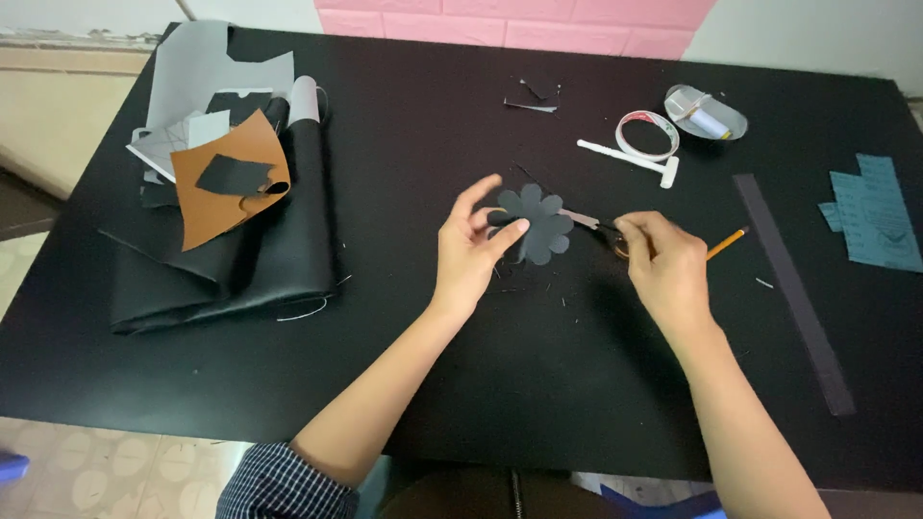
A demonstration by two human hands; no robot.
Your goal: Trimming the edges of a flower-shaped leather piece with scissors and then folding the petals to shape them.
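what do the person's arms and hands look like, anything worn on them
Both hands, the left hand and the right hand, are bare: no gloves, and no rings or watch that I can make out. Both forearms are uncovered. A dark blue and white checked fabric sleeve shows at the left elbow.

left hand (468,252) pinches a dark flower-shaped cutout (535,224) while right hand (666,266) holds scissors (588,222) at its edge.

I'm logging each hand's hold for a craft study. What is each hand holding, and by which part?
The left hand pinches the dark flower-shaped cutout at its left petals. The right hand holds scissors by the handles, blades at the cutout's right edge.
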